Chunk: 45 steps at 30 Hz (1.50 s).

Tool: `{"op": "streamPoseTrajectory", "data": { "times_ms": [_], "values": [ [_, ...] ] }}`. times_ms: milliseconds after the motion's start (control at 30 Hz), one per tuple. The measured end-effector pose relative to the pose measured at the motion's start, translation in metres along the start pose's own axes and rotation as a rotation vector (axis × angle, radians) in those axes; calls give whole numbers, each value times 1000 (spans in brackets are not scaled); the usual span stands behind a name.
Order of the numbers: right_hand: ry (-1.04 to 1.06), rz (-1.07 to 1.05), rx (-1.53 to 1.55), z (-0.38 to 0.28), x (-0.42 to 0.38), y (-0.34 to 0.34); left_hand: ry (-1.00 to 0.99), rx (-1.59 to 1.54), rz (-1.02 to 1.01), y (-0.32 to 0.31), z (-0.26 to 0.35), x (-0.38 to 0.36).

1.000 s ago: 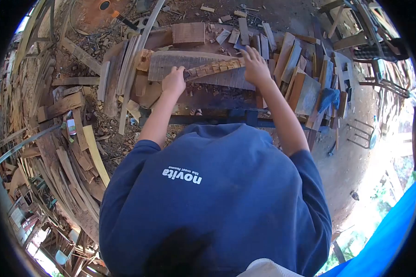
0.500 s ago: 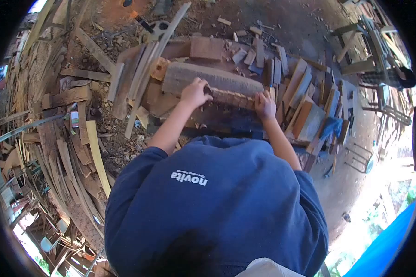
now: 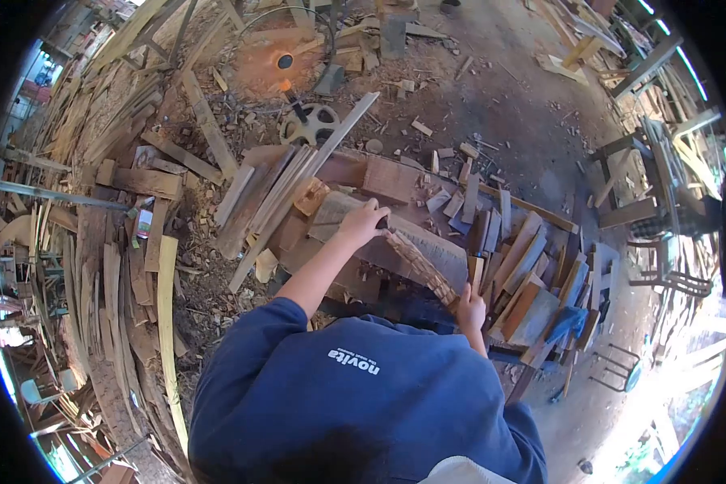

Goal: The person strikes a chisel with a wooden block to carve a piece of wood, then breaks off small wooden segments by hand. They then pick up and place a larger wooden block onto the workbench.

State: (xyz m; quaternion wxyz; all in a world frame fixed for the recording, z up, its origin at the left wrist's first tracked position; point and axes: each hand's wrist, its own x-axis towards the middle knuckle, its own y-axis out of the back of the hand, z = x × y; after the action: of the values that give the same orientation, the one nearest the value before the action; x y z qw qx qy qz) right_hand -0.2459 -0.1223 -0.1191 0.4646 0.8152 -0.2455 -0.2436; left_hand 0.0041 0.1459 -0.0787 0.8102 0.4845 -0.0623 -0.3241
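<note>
While both hands point(image 3: 361, 223) grip slat row point(image 3: 418, 262), workbench point(image 3: 395, 181)

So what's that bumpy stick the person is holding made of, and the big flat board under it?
The bumpy stick looks like raw, unfinished wood: pale tan with notched ridges along it, held by the left hand and right hand. The flat board beneath also seems bare wood, grey-brown, rough and weathered, with no paint or shine. The round orange disc behind is probably rusty metal.

hands: 2 point(image 3: 361, 224) point(image 3: 470, 310) | carved wood strip point(image 3: 418, 264): 1 | round saw blade point(image 3: 280, 64): 1 | spoked wheel point(image 3: 309, 125): 1
</note>
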Motion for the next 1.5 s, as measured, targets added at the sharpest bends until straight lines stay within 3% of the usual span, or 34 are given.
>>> {"op": "streamPoseTrajectory", "data": {
  "times_ms": [67, 233, 300, 400, 500, 667, 733, 800, 867, 967, 1133, 1233, 1300, 1433, 1500],
  "values": [
    [-204, -114, 97, 16, -16, -12, -29, 75, 13, -6, -6, 9],
    [-359, -110, 360, 25, -55, -25, -197, 310, 140, -40, -11, 37],
    [-423, -80, 438, 19, -66, -26, -226, 314, 71, -48, 0, 51],
    [-381, -25, 437, 93, -69, -97, -262, 327, -38, -53, 21, 66],
    [-373, -18, 444, 89, -75, -81, -327, 351, -81, -66, 17, 91],
    [-437, -37, 530, 69, -85, -45, -236, 247, -275, -74, 21, 111],
    [-430, -3, 512, 63, -85, -40, -315, 206, -275, -96, 6, 123],
    [-400, -20, 544, 66, -86, -40, -212, -24, -208, -116, -3, 128],
    [-384, 38, 490, 83, -83, -58, -271, 57, -160, -116, 9, 124],
    [-366, -31, 482, 60, -72, -52, -95, -231, -276, -121, 18, 127],
    [-459, -89, 310, 19, -60, -50, -69, -85, -355, -124, 56, 115],
    [-469, -112, 264, 6, -60, -49, 34, -4, -270, -100, 99, 83],
    [-470, -105, 229, 8, -61, -55, -87, 107, -76, -104, 104, 77],
    [-543, -62, 209, 2, -55, -50, -122, 218, -89, -116, 93, 80],
    [-538, -50, 190, 5, -55, -51, -100, 223, 25, -121, 92, 81]
  ]
}}
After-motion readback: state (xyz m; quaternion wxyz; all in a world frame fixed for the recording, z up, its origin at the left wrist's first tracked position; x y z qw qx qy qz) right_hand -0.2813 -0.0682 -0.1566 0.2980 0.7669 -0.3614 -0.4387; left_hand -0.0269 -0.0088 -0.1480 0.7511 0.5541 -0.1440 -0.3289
